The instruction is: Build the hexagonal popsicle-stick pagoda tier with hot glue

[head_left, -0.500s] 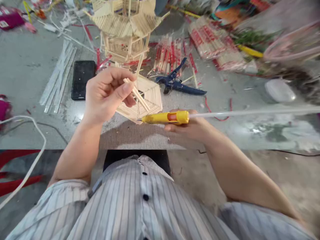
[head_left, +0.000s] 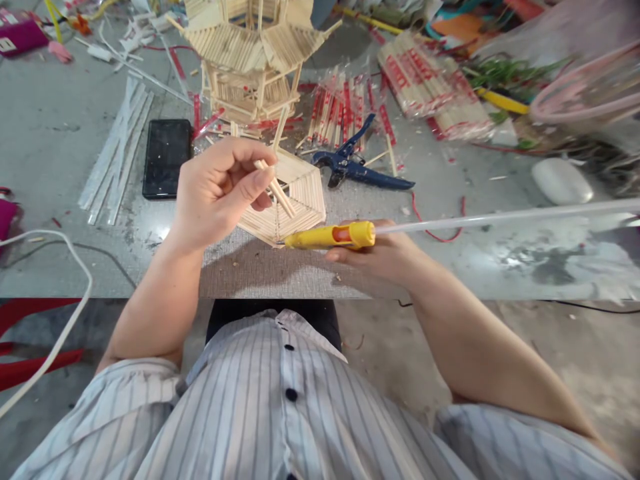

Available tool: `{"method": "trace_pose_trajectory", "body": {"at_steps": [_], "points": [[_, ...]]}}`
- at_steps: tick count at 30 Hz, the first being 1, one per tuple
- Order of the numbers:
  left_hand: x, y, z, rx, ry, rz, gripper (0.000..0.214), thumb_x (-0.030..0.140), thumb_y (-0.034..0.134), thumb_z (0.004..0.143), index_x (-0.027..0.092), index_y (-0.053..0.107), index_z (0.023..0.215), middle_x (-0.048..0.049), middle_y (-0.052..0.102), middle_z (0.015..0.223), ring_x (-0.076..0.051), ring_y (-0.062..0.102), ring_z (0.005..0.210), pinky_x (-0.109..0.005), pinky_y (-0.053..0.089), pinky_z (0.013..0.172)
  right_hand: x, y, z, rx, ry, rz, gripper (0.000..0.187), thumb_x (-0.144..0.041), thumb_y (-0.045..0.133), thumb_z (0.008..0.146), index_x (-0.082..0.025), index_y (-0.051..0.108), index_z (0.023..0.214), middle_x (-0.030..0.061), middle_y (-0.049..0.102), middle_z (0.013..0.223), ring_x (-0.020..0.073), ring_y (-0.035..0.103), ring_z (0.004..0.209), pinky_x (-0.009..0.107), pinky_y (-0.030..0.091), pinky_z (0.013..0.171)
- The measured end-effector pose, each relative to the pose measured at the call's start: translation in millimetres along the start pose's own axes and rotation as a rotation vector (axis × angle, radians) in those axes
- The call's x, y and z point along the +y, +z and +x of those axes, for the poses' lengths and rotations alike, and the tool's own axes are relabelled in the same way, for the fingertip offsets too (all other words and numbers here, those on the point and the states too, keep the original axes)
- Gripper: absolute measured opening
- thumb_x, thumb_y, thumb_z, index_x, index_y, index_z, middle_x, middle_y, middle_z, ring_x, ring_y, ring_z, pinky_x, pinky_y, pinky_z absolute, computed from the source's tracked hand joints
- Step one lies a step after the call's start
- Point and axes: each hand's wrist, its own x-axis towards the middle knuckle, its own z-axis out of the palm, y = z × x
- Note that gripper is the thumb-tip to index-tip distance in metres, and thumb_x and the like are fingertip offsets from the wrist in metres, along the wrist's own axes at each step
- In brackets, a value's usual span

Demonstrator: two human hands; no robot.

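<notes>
Between thumb and fingers, my left hand point(head_left: 223, 190) pinches a couple of short wooden sticks point(head_left: 281, 195), held slantwise over a flat, many-sided panel point(head_left: 310, 193) of wooden sticks. My right hand point(head_left: 385, 257) is wrapped round a yellow glue gun point(head_left: 330, 236), with a long clear glue stick point(head_left: 480, 217) out of its back end. The gun's tip is at the panel's near corner; whether it touches cannot be made out. Behind the panel stands a tiered wooden stick model point(head_left: 255, 60). My left hand hides part of the panel.
A dark blue cutter point(head_left: 363, 170) lies right of the panel. To the left are a black phone-like box point(head_left: 167, 159) and clear glue sticks point(head_left: 120, 150). Packets of wooden sticks point(head_left: 420, 77) lie farther back, and a white case point(head_left: 561, 180) at the right.
My left hand has shifted slightly to the right with the sticks. The glue gun stays near the same corner, and its glue stick's far end has swung up a little.
</notes>
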Motion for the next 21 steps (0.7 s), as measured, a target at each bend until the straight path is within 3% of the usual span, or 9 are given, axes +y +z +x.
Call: {"method": "trace_pose_trajectory", "body": {"at_steps": [6, 13, 18, 21], "points": [[1.3, 0.6, 2.0, -0.010, 0.045, -0.001, 0.025, 0.045, 0.051, 0.093, 0.024, 0.061, 0.100, 0.0011, 0.066, 0.070, -0.011, 0.068, 0.059, -0.019, 0.051, 0.049, 1.7, 3.7, 3.9, 0.030, -0.045, -0.003, 0.032, -0.056, 0.066, 0.076, -0.028, 0.076, 0.087, 0.0014, 0.073, 0.076, 0.0203, 0.067, 0.067, 0.030, 0.050, 0.055], [4.2, 1.9, 4.5, 0.013, 0.044, -0.082, 0.018, 0.038, 0.059, 0.089, 0.021, 0.063, 0.093, 0.0022, 0.066, 0.067, -0.009, 0.065, 0.053, -0.018, 0.051, 0.046, 8.1, 5.4, 2.9, 0.066, 0.026, 0.007, 0.035, -0.059, 0.066, 0.074, -0.029, 0.075, 0.087, 0.0009, 0.072, 0.075, 0.0210, 0.067, 0.067, 0.032, 0.051, 0.056], [0.9, 2.9, 5.4, 0.020, 0.124, -0.249, 0.006, 0.025, 0.065, 0.086, 0.020, 0.065, 0.090, 0.0037, 0.065, 0.065, -0.007, 0.065, 0.052, -0.015, 0.051, 0.046, 6.3, 1.1, -2.1, 0.036, 0.078, 0.021, 0.039, -0.063, 0.064, 0.073, -0.027, 0.075, 0.083, 0.0016, 0.072, 0.075, 0.0207, 0.066, 0.067, 0.032, 0.050, 0.057], [-0.2, 2.8, 5.4, -0.004, 0.109, -0.210, 0.009, 0.029, 0.063, 0.088, 0.020, 0.064, 0.091, 0.0029, 0.065, 0.066, -0.008, 0.065, 0.053, -0.016, 0.051, 0.046, 2.8, -0.5, -4.2, 0.025, 0.088, 0.023, 0.041, -0.064, 0.064, 0.072, -0.025, 0.075, 0.080, 0.0019, 0.071, 0.074, 0.0213, 0.066, 0.067, 0.033, 0.050, 0.059]]}}
